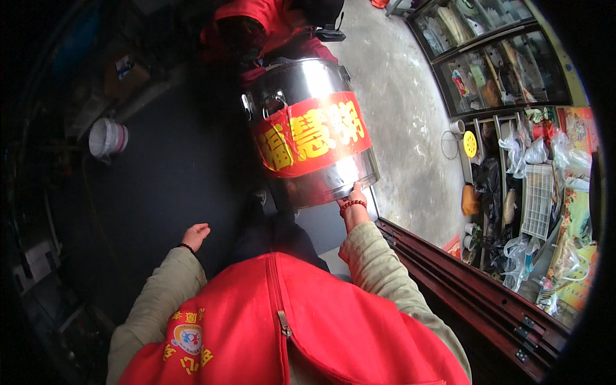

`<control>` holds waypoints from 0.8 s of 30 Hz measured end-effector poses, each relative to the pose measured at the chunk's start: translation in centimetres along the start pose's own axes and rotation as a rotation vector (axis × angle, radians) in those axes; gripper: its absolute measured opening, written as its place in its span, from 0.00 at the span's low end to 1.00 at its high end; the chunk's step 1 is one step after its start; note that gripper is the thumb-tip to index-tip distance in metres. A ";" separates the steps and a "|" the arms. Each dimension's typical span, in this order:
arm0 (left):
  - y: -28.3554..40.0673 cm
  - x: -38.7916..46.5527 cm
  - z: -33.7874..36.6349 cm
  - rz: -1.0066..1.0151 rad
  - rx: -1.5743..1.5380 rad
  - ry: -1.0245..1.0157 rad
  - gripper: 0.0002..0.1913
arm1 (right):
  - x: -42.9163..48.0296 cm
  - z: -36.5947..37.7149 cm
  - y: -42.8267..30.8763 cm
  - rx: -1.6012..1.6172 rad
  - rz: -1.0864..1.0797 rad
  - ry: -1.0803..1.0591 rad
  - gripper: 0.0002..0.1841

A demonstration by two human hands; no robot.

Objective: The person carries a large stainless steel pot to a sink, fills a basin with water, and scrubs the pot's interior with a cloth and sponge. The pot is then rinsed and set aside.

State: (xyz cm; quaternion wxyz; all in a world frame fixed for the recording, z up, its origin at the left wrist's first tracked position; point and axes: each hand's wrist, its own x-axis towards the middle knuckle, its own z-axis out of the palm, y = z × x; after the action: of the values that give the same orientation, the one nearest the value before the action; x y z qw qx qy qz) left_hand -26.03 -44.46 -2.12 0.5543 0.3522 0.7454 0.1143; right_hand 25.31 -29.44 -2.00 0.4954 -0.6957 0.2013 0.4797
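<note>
A large stainless-steel barrel [327, 175] with side clasps and a red band bearing yellow writing lies tilted in front of me. My right hand [355, 196], with a red bead bracelet at the wrist, grips its lower rim; the fingers beneath are hidden. To the left, apart from the barrel, my left hand [196, 236] holds nothing that I can see, its fingers loosely curled. It wears a dark bead bracelet. At the barrel's far end is another person in red [274, 24]; how that person's hands meet the barrel is not clear.
A dark red door-frame track [462, 284] with metal hinges runs along the lower right. Beyond it stand a glass-fronted cabinet [495, 72] and a rack with plastic bags and a white plastic basket [536, 202]. A white bucket [103, 139] stands at the left on dark ground.
</note>
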 end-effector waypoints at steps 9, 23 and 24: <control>2.0 -0.4 -0.1 -0.030 0.041 -0.030 0.21 | -2.8 0.7 -0.1 -0.004 0.046 0.010 0.28; 0.8 -1.4 1.0 -0.050 0.057 -0.048 0.23 | -2.6 0.8 -0.2 0.133 0.055 -0.031 0.20; 0.7 -1.5 1.2 -0.052 0.048 -0.048 0.23 | -2.7 0.9 -0.2 0.117 0.059 -0.024 0.20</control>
State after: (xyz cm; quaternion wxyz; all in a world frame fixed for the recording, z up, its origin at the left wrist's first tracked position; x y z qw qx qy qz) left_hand -24.50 -45.19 -1.01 0.5663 0.3485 0.7433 0.0735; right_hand 23.82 -29.09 0.38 0.5232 -0.6536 0.2435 0.4896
